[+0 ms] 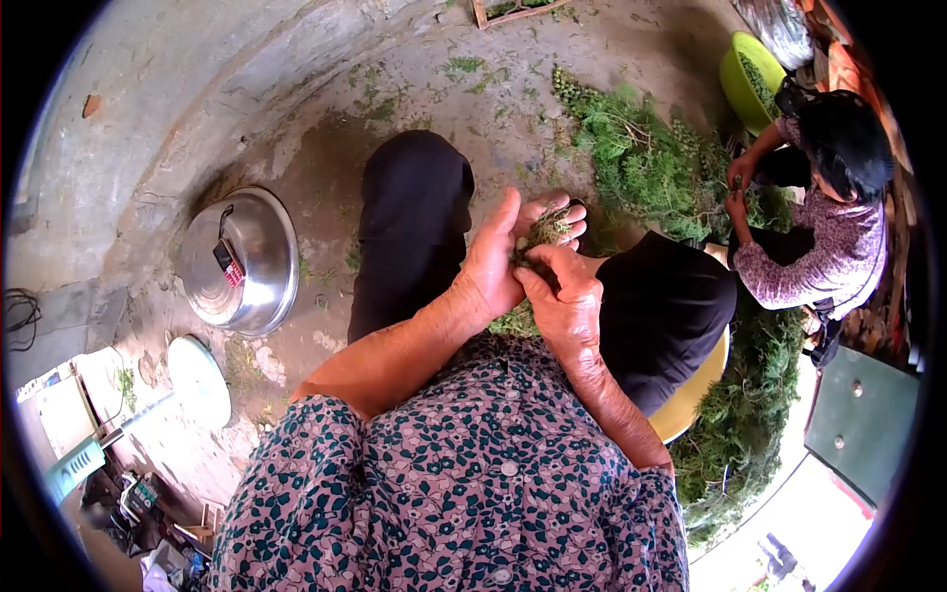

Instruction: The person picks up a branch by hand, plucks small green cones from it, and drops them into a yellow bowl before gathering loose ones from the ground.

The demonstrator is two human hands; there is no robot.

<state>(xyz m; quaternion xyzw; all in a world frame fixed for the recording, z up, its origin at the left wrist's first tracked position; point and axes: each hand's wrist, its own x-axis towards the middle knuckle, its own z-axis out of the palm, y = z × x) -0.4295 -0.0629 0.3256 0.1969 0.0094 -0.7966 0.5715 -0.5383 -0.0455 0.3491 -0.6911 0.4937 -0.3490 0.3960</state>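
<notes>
My left hand (493, 252) is turned palm up in front of my lap, its thumb raised and its fingers curved under a small green sprig (548, 229). Over that palm, my right hand (564, 284) pinches at the sprig's lower end with thumb and forefinger. Whether a loose piece sits in that pinch is too small to tell. Below the hands, more green plant bits (515, 322) show between my legs. Part of a yellow basin (698, 387) shows beside my right leg.
Leafy green branches (636, 158) lie on the floor ahead right, and another heap (745, 424) lies right. A co-worker (824, 217) sits there, both hands on greenery, near a lime-green basin (750, 84). At left are an overturned metal basin (258, 261) with a phone-like object (229, 261) and a pale round lid (199, 381).
</notes>
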